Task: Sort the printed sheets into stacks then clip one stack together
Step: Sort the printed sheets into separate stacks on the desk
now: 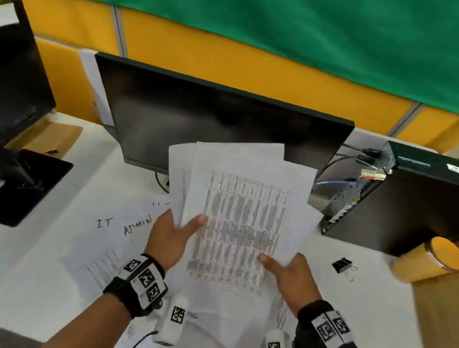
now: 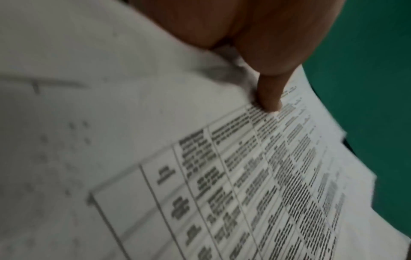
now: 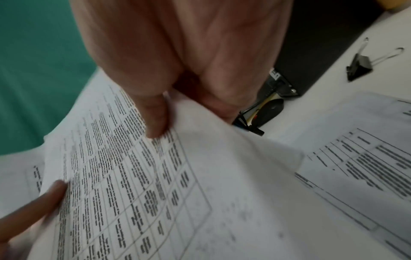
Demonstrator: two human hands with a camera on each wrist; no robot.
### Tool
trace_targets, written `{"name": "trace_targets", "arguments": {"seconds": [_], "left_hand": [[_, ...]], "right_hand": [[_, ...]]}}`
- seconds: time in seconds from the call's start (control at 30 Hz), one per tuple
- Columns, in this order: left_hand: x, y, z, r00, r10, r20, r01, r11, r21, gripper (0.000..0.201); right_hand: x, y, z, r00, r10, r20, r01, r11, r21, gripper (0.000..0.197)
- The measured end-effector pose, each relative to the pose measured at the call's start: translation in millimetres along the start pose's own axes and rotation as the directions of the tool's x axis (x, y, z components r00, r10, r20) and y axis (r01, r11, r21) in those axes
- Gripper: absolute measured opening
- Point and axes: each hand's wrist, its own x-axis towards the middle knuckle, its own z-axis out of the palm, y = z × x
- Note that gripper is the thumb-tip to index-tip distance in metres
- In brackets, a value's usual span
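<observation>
The white tabletop (image 1: 32, 271) carries a dark monitor (image 1: 217, 132), a black computer case (image 1: 430, 201) lying to the right, and loose printed sheets, some marked with handwritten labels such as "IT" (image 1: 104, 223). Above these, both hands hold up a fanned bundle of printed sheets (image 1: 244, 206), a dense table on the top page. The left hand (image 1: 171, 240) grips the bundle's left edge, thumb pressed on the printed face and fingers behind; the right hand (image 1: 290, 275) pinches the lower right edge the same way, thumb on top. By my reading the sorting step is in hand: the bundle is not yet dealt out, so the next move calls for sliding one sheet free and laying it on its matching pile below without spilling the fan. A yellow-lidded canister (image 1: 429, 262) lies on its side at the right; its contents cannot be seen. The small black binder clip (image 1: 342, 265) rests untouched on the tabletop, right of the hands.
</observation>
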Motion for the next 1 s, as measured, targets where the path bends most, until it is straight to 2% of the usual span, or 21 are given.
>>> {"name": "trace_targets", "arguments": {"seconds": [0.07,0.1,0.13,0.17,0.2,0.27,0.3,0.33,0.37,0.43,0.5,0.57,0.7,0.77,0.87,1.0], "left_hand": [[4,-22,-4,0.996,-0.044,0.080,0.035,0.993,0.109,0.014],[6,-38,-10,0.988,-0.102,0.112,0.081,0.980,0.181,0.007],[7,-57,-19,0.980,-0.169,0.105,0.139,0.959,0.246,0.006],[7,-77,-29,0.970,-0.235,0.063,0.204,0.926,0.318,0.006],[6,-98,-41,0.954,-0.299,0.002,0.272,0.871,0.410,0.004],[0,-131,-64,0.897,-0.401,-0.187,0.429,0.683,0.591,0.034],[-3,-145,-75,0.854,-0.431,-0.291,0.510,0.586,0.630,0.051],[-6,-153,-84,0.820,-0.443,-0.362,0.566,0.538,0.625,0.065],[-7,-159,-89,0.808,-0.458,-0.370,0.584,0.544,0.602,0.074],[-7,-163,-91,0.819,-0.507,-0.269,0.572,0.685,0.452,0.086],[-7,-160,-82,0.826,-0.529,-0.197,0.564,0.763,0.316,0.086],[-7,-159,-70,0.842,-0.492,-0.221,0.538,0.792,0.288,0.082],[-7,-150,-51,0.889,-0.389,-0.241,0.456,0.796,0.399,0.062],[-8,-135,-56,0.909,-0.329,-0.257,0.413,0.803,0.429,0.053],[-9,-100,-75,0.939,-0.160,-0.304,0.297,0.824,0.483,0.040],[-12,-44,-103,0.973,0.030,-0.231,0.106,0.826,0.553,0.025]], "right_hand": [[-7,-6,3,0.996,0.043,-0.074,-0.043,0.999,0.010,0.025],[-9,-4,3,0.992,0.082,-0.096,-0.080,0.996,0.028,0.022],[-7,9,1,0.984,0.133,-0.115,-0.130,0.991,0.032,0.011],[0,27,0,0.975,0.187,-0.123,-0.180,0.981,0.065,0.013],[3,41,1,0.968,0.222,-0.118,-0.215,0.974,0.073,0.034],[6,68,2,0.945,0.279,-0.168,-0.269,0.960,0.084,0.051],[7,77,3,0.933,0.322,-0.158,-0.314,0.946,0.077,0.054],[9,87,5,0.920,0.359,-0.154,-0.350,0.933,0.083,0.057],[10,93,8,0.905,0.393,-0.163,-0.384,0.920,0.085,0.060],[15,109,12,0.887,0.436,-0.149,-0.431,0.900,0.070,0.065],[22,120,15,0.886,0.441,-0.143,-0.439,0.897,0.045,0.077],[22,114,17,0.875,0.470,-0.115,-0.469,0.883,0.035,0.081],[19,103,15,0.858,0.502,-0.114,-0.504,0.864,0.009,0.060],[21,109,17,0.855,0.506,-0.114,-0.510,0.860,-0.002,0.064],[23,116,16,0.858,0.499,-0.125,-0.502,0.865,0.006,0.073],[25,115,12,0.850,0.514,-0.118,-0.515,0.857,0.022,0.064]]}}
